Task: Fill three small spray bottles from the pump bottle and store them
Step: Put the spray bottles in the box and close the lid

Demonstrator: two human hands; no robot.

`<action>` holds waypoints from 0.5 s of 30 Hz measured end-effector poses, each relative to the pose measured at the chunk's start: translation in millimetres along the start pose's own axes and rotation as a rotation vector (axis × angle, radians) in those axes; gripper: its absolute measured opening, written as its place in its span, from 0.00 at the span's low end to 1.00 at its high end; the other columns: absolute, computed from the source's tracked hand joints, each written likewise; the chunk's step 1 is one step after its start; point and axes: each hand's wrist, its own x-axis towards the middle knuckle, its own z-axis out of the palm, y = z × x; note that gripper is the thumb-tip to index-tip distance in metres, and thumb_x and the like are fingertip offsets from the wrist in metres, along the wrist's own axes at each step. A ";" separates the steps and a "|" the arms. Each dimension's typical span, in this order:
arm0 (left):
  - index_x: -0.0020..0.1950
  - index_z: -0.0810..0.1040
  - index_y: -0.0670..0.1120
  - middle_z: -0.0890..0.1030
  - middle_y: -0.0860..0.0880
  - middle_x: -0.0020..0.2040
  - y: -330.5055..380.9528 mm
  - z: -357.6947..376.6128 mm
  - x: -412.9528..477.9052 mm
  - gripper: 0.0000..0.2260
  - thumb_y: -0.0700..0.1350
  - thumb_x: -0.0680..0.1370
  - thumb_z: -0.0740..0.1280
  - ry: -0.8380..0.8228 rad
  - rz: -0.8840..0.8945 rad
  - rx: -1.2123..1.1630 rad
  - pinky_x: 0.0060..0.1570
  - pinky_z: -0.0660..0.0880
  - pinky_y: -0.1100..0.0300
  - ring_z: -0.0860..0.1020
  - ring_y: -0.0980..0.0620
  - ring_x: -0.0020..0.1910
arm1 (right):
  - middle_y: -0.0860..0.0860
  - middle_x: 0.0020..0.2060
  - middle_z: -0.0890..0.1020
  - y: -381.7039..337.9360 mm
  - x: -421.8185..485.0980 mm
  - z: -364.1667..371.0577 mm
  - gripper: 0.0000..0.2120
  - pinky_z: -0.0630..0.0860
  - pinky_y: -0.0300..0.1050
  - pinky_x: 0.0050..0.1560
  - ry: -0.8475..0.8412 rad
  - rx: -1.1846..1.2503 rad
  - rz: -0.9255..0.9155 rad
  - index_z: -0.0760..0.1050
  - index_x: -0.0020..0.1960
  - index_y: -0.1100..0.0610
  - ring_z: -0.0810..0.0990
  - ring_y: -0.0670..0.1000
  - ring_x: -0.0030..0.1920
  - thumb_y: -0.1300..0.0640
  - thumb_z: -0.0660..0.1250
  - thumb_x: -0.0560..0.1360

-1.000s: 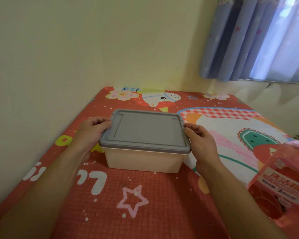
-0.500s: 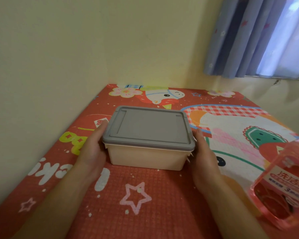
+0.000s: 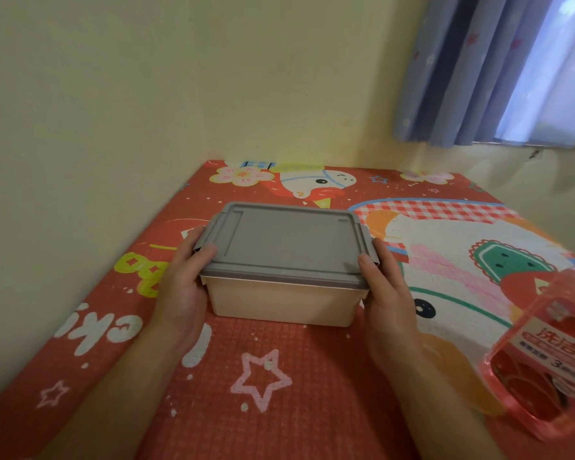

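Note:
A beige storage box (image 3: 281, 302) with a grey lid (image 3: 286, 242) sits on the red patterned mat (image 3: 263, 393), lid on. My left hand (image 3: 183, 280) grips the box's left end, thumb on the lid edge by the left latch. My right hand (image 3: 384, 287) grips the right end the same way, thumb on the lid. The pink pump bottle (image 3: 545, 356) with a white label stands at the right edge, only its lower body in view. No small spray bottles are visible; the box's inside is hidden.
A cream wall runs along the left and back of the mat. A blue curtain (image 3: 498, 71) hangs at the upper right over a window. The mat's cartoon print spreads to the right of the box.
My hands slid down from the lid's edges to the box's ends, then the thumbs came up onto the lid by the latches. The view shifted slightly; the box stays in place.

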 end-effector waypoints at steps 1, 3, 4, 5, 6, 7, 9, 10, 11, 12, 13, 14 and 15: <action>0.64 0.76 0.51 0.84 0.53 0.55 -0.1 0.7 -0.5 0.15 0.39 0.80 0.61 -0.002 0.005 0.004 0.48 0.76 0.57 0.82 0.56 0.50 | 0.43 0.66 0.76 1.1 -0.2 0.4 0.23 0.77 0.48 0.58 0.001 -0.005 -0.007 0.69 0.73 0.41 0.79 0.47 0.63 0.52 0.66 0.80; 0.63 0.76 0.53 0.85 0.56 0.51 -1.2 1.4 -1.3 0.15 0.39 0.80 0.60 -0.001 0.008 0.014 0.47 0.77 0.59 0.83 0.59 0.47 | 0.41 0.65 0.76 1.3 -1.6 1.6 0.23 0.77 0.48 0.60 -0.006 -0.033 -0.024 0.67 0.74 0.40 0.79 0.46 0.62 0.52 0.65 0.80; 0.65 0.75 0.53 0.84 0.56 0.52 -1.6 1.6 -1.5 0.16 0.39 0.80 0.60 0.001 0.006 0.022 0.46 0.77 0.59 0.83 0.60 0.46 | 0.39 0.64 0.76 0.6 -3.0 2.4 0.24 0.77 0.48 0.59 -0.015 -0.044 -0.033 0.67 0.74 0.39 0.79 0.44 0.62 0.51 0.65 0.80; 0.66 0.75 0.54 0.84 0.56 0.53 -2.1 1.7 -1.8 0.17 0.39 0.80 0.61 0.003 0.003 0.033 0.46 0.76 0.58 0.83 0.59 0.47 | 0.37 0.62 0.76 0.2 -4.5 3.1 0.24 0.77 0.46 0.58 -0.023 -0.052 -0.040 0.66 0.74 0.39 0.79 0.43 0.61 0.51 0.65 0.80; 0.66 0.75 0.55 0.84 0.56 0.54 -2.9 0.8 -1.3 0.17 0.39 0.80 0.61 0.003 0.003 0.046 0.46 0.76 0.58 0.83 0.59 0.47 | 0.35 0.60 0.75 -0.5 -6.2 3.6 0.24 0.78 0.42 0.55 -0.029 -0.064 -0.047 0.65 0.74 0.38 0.79 0.41 0.59 0.52 0.64 0.80; 0.64 0.75 0.57 0.83 0.56 0.55 -3.7 0.2 -0.4 0.17 0.39 0.80 0.61 0.002 0.004 0.058 0.47 0.76 0.57 0.83 0.59 0.48 | 0.33 0.59 0.75 -0.5 -7.1 3.3 0.24 0.78 0.38 0.52 -0.030 -0.082 -0.054 0.64 0.74 0.38 0.79 0.38 0.57 0.52 0.64 0.81; 0.66 0.75 0.57 0.82 0.54 0.58 -4.7 -1.3 0.9 0.18 0.39 0.80 0.61 0.007 0.003 0.072 0.50 0.76 0.56 0.83 0.57 0.51 | 0.30 0.56 0.73 -1.2 -8.5 3.2 0.24 0.77 0.31 0.45 -0.019 -0.126 -0.058 0.64 0.75 0.38 0.79 0.33 0.51 0.53 0.63 0.81; 0.68 0.74 0.56 0.82 0.54 0.60 -5.3 -2.2 1.7 0.19 0.39 0.80 0.61 0.010 0.002 0.074 0.51 0.76 0.56 0.82 0.57 0.52 | 0.30 0.55 0.73 -2.0 -8.7 4.1 0.24 0.77 0.29 0.43 -0.015 -0.141 -0.052 0.64 0.75 0.39 0.79 0.31 0.48 0.53 0.63 0.82; 0.70 0.72 0.55 0.81 0.54 0.60 -5.5 -2.1 1.7 0.20 0.39 0.80 0.61 0.010 0.001 0.079 0.51 0.76 0.56 0.82 0.57 0.52 | 0.29 0.55 0.72 -2.5 -8.9 4.4 0.24 0.77 0.29 0.41 -0.012 -0.151 -0.048 0.64 0.75 0.39 0.79 0.29 0.46 0.54 0.62 0.82; 0.70 0.72 0.55 0.81 0.54 0.60 -5.6 -1.9 1.5 0.21 0.40 0.80 0.61 0.009 0.002 0.086 0.50 0.76 0.56 0.82 0.57 0.52 | 0.29 0.54 0.72 -3.6 -9.3 4.9 0.24 0.76 0.28 0.39 -0.009 -0.161 -0.046 0.64 0.76 0.40 0.79 0.27 0.44 0.54 0.62 0.82; 0.71 0.72 0.56 0.82 0.55 0.59 -6.0 -1.6 1.4 0.21 0.40 0.80 0.61 0.009 0.003 0.093 0.50 0.76 0.55 0.83 0.57 0.51 | 0.29 0.54 0.72 -4.2 -9.7 5.5 0.24 0.75 0.27 0.38 -0.006 -0.171 -0.048 0.64 0.76 0.40 0.78 0.25 0.42 0.55 0.62 0.82; 0.70 0.72 0.56 0.82 0.55 0.59 -6.4 -1.3 1.4 0.21 0.40 0.80 0.61 0.010 0.005 0.096 0.50 0.76 0.55 0.82 0.56 0.52 | 0.29 0.53 0.71 -5.6 -10.6 6.3 0.24 0.74 0.25 0.36 -0.008 -0.181 -0.051 0.64 0.76 0.41 0.77 0.24 0.41 0.56 0.61 0.82; 0.69 0.73 0.57 0.82 0.55 0.58 -6.9 -1.5 1.7 0.20 0.40 0.79 0.61 0.012 0.004 0.097 0.51 0.76 0.55 0.82 0.55 0.53 | 0.28 0.53 0.69 -6.1 -11.1 6.5 0.24 0.73 0.24 0.36 -0.010 -0.195 -0.054 0.63 0.76 0.40 0.75 0.22 0.40 0.56 0.61 0.82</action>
